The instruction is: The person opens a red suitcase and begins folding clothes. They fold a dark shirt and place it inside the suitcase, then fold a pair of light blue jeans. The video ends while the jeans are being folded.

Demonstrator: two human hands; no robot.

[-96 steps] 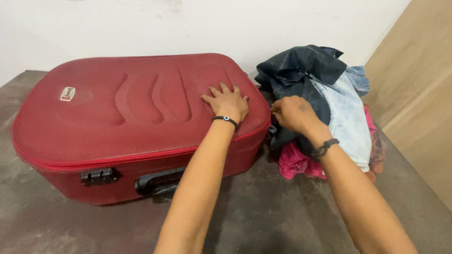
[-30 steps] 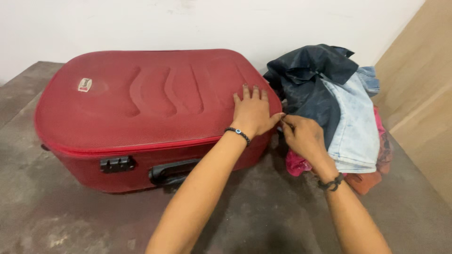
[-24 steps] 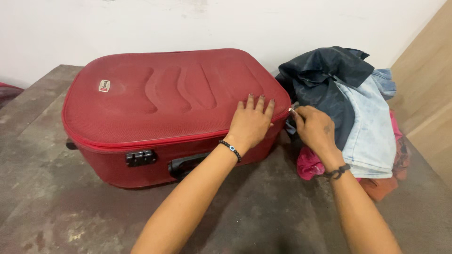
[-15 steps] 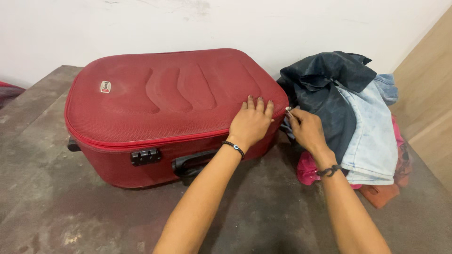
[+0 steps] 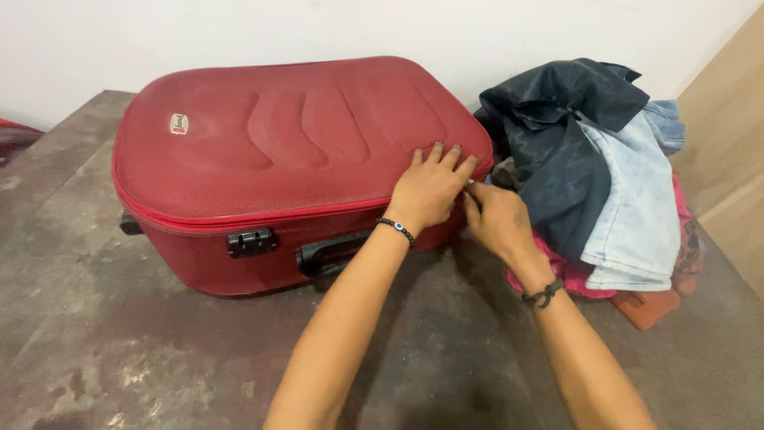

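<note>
Compared to a moment ago the right hand (image 5: pixel 497 219) has slid the small metal zipper pull (image 5: pixel 469 182) nearer along the red suitcase (image 5: pixel 278 151) corner, fingers pinched tight on it, while the left hand (image 5: pixel 428 189) lies flat and spread on the lid just beside it, clothes pile (image 5: pixel 605 175) right behind.

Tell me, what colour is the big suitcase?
Red suitcase, with black handle; head view.
</note>
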